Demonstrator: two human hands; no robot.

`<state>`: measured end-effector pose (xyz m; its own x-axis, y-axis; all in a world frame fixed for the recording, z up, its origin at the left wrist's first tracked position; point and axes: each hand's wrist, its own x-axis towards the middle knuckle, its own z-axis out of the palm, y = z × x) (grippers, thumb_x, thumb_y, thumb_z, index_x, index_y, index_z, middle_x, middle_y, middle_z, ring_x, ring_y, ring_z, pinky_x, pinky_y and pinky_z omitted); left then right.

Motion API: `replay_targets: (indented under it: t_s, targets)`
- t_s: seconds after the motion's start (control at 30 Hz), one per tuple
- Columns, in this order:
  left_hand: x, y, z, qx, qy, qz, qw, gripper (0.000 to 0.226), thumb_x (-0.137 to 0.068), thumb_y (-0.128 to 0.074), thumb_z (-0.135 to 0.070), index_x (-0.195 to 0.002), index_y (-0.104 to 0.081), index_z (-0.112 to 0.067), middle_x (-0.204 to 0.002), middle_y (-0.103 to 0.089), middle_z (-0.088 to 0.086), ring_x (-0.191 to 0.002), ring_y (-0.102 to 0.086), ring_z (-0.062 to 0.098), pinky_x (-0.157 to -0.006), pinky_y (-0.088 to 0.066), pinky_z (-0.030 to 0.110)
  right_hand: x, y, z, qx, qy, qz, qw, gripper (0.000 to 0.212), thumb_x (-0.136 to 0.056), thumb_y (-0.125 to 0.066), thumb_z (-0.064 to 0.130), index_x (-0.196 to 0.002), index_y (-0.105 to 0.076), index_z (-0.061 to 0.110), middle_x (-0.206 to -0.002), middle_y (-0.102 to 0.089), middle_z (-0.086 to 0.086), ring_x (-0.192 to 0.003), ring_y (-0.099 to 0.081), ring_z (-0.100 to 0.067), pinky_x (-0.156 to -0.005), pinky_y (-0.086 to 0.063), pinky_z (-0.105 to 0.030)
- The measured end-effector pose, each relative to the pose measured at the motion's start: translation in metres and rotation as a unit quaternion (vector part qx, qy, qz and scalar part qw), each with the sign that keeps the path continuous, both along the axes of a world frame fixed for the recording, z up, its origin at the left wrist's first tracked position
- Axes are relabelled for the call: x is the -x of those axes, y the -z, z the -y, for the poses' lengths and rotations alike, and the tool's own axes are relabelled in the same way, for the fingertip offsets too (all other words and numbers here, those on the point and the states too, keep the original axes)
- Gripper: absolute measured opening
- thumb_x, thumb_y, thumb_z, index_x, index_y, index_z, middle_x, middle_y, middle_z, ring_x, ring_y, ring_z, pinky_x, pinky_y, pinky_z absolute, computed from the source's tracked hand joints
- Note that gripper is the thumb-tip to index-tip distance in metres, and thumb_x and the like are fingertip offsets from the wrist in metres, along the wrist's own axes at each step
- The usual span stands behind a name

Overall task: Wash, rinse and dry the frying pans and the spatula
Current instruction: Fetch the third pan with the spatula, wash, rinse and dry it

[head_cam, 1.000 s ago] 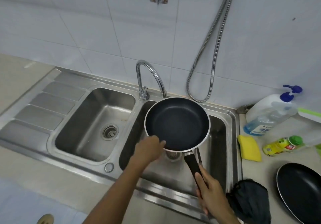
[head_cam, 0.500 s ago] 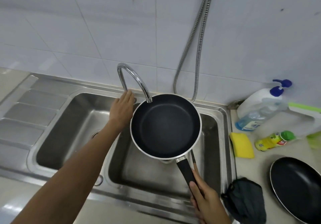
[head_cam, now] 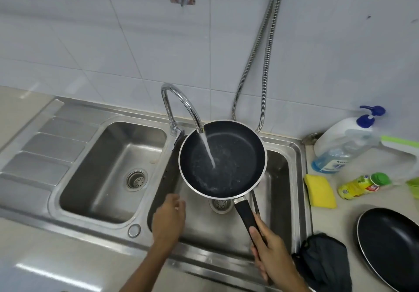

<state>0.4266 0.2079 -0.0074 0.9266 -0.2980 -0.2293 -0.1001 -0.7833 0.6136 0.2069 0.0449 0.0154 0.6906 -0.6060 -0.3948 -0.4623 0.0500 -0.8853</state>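
Observation:
A black non-stick frying pan with a silver rim hangs over the right sink basin, under the chrome faucet. Water streams from the spout into the pan. My right hand grips the pan's black handle, along with a thin dark rod beside it that may be the spatula. My left hand hovers over the basin's left front, fingers relaxed, holding nothing. A second black frying pan lies on the counter at the right.
A yellow sponge, a small yellow bottle with a green cap and a blue-pump soap bottle stand on the right counter. A dark cloth lies by the sink's front right corner. The left basin and the drainboard are on the left.
My left hand has come back from the faucet base to the front of the basin. Water now runs into the pan, which was dry before.

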Motion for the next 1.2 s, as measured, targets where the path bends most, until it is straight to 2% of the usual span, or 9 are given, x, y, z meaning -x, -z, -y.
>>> replay_targets:
  t_s: [0.13,0.23,0.3,0.47,0.67,0.83,0.9,1.07,1.2]
  targets:
    - [0.079,-0.005,0.03,0.186,-0.002,-0.353,0.917,0.07,-0.077,-0.058,-0.081,-0.096,-0.072,-0.015,-0.085,-0.079,-0.001,-0.081,-0.077,0.02,-0.091,-0.058,0.048,-0.011,0.003,-0.006,0.005,-0.025,0.041,0.999,0.044,-0.104,-0.053,0.037,-0.131,-0.046,0.071,-0.068,-0.057,0.004,-0.043,-0.046,-0.01,-0.039,-0.04,-0.023]
    - [0.104,-0.022,0.064,0.262,-0.01,-0.541,0.799,0.07,-0.086,-0.051,-0.076,-0.117,-0.074,-0.018,-0.111,-0.077,0.005,-0.107,-0.073,0.024,-0.101,-0.052,0.045,-0.005,0.002,-0.013,0.034,-0.041,0.069,0.996,0.046,-0.104,-0.053,0.032,-0.131,-0.049,0.069,-0.083,-0.059,0.009,-0.048,-0.052,-0.002,-0.054,-0.041,-0.018]
    - [0.112,-0.03,0.079,0.279,-0.008,-0.57,0.773,0.069,-0.088,-0.054,-0.073,-0.12,-0.074,-0.016,-0.117,-0.075,0.005,-0.114,-0.07,0.025,-0.107,-0.048,0.046,0.008,0.005,-0.016,0.018,-0.042,0.066,0.997,0.046,-0.104,-0.054,0.029,-0.133,-0.05,0.064,-0.094,-0.058,0.005,-0.055,-0.054,-0.002,-0.055,-0.045,-0.021]
    - [0.127,-0.036,0.097,0.294,-0.029,-0.506,0.81,0.039,-0.102,-0.054,-0.037,-0.106,-0.075,-0.004,-0.106,-0.078,0.009,-0.109,-0.071,0.028,-0.098,-0.054,0.039,0.021,0.002,-0.009,0.05,-0.021,0.049,0.997,0.047,-0.098,-0.055,0.045,-0.134,-0.042,0.072,-0.112,-0.044,0.005,-0.091,-0.046,0.004,-0.083,-0.039,-0.015]
    - [0.104,-0.047,0.084,0.302,-0.047,-0.474,0.826,0.043,-0.103,-0.052,-0.04,-0.118,-0.071,-0.005,-0.111,-0.077,0.004,-0.109,-0.072,0.018,-0.106,-0.05,0.04,-0.009,-0.008,-0.015,0.049,-0.075,0.064,0.994,0.047,-0.106,-0.048,0.035,-0.142,-0.04,0.063,-0.056,-0.056,0.0,-0.042,-0.047,-0.008,-0.047,-0.042,-0.026]
    - [0.107,-0.044,0.066,0.274,-0.054,-0.414,0.866,0.035,-0.105,-0.051,-0.034,-0.108,-0.072,-0.006,-0.094,-0.08,-0.001,-0.094,-0.076,0.015,-0.085,-0.058,0.029,-0.005,-0.003,-0.032,0.036,-0.084,0.071,0.993,0.049,-0.106,-0.051,0.032,-0.138,-0.041,0.067,-0.057,-0.059,0.008,-0.053,-0.053,-0.003,-0.052,-0.045,-0.019]
    - [0.118,-0.041,0.067,0.266,-0.03,-0.424,0.865,0.039,-0.106,-0.048,-0.035,-0.109,-0.073,-0.005,-0.101,-0.08,0.0,-0.103,-0.074,0.017,-0.091,-0.058,0.031,0.007,-0.001,-0.032,0.024,-0.071,0.062,0.995,0.05,-0.106,-0.05,0.03,-0.139,-0.042,0.066,-0.056,-0.055,0.003,-0.05,-0.053,-0.008,-0.049,-0.045,-0.024]
    - [0.138,-0.037,0.098,0.273,-0.004,-0.468,0.841,0.037,-0.106,-0.048,-0.032,-0.115,-0.071,-0.005,-0.103,-0.079,0.002,-0.103,-0.074,0.016,-0.088,-0.059,0.028,0.03,0.0,-0.006,0.068,-0.026,0.02,0.997,0.055,-0.105,-0.052,0.032,-0.131,-0.036,0.077,-0.097,-0.066,0.013,-0.058,-0.054,0.01,-0.061,-0.043,-0.011]
    - [0.132,-0.04,0.12,0.29,0.0,-0.477,0.83,0.033,-0.106,-0.048,-0.03,-0.109,-0.072,-0.007,-0.109,-0.078,0.006,-0.107,-0.073,0.02,-0.098,-0.056,0.036,0.021,-0.005,0.011,0.057,-0.028,0.017,0.998,0.048,-0.106,-0.049,0.03,-0.141,-0.042,0.061,-0.056,-0.059,0.004,-0.042,-0.049,-0.006,-0.042,-0.041,-0.025]
